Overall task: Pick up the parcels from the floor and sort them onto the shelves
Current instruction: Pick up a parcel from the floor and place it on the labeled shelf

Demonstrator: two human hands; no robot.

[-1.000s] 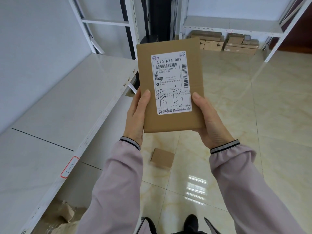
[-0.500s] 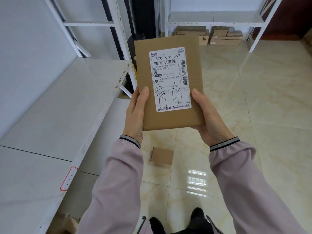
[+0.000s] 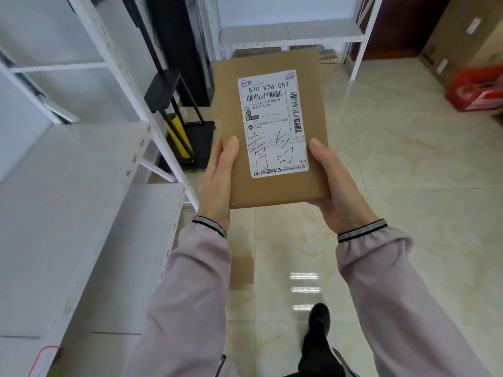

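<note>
Parcel [image 3: 272, 126]: flat brown cardboard, white shipping label [image 3: 272, 123] face up with barcodes and handwritten characters. Held in the air at chest height, between left hand [image 3: 220, 183] and right hand [image 3: 337, 186]; off the floor, not yet on any shelf. Left hand gripping the near-left edge, thumb lying on top. Right hand gripping the near-right corner, thumb on top, fingers hidden beneath.

Second small parcel [image 3: 241, 272]: on the floor below, partly hidden by the left sleeve. Further parcels [image 3: 328, 57]: under the far shelf unit [image 3: 288, 35], mostly hidden behind the held one.

Risks, as judged: grip sits at the near end only, so the far end could dip or slip out on a quick swing toward the shelf; the parcel on the floor lies near the feet, likely trip point when stepping; label could be misread and the item shelved in the wrong slot.

Surface and room: white metal shelving [image 3: 81, 186] at left, numbered tags along its front edge; glossy cream floor tiles [image 3: 408, 172] with reflected light. Black stand [image 3: 177, 104] with yellow roll [image 3: 178, 136] beside the shelf post. Red crate [image 3: 479, 88] and large carton [image 3: 460, 31] at far right.
</note>
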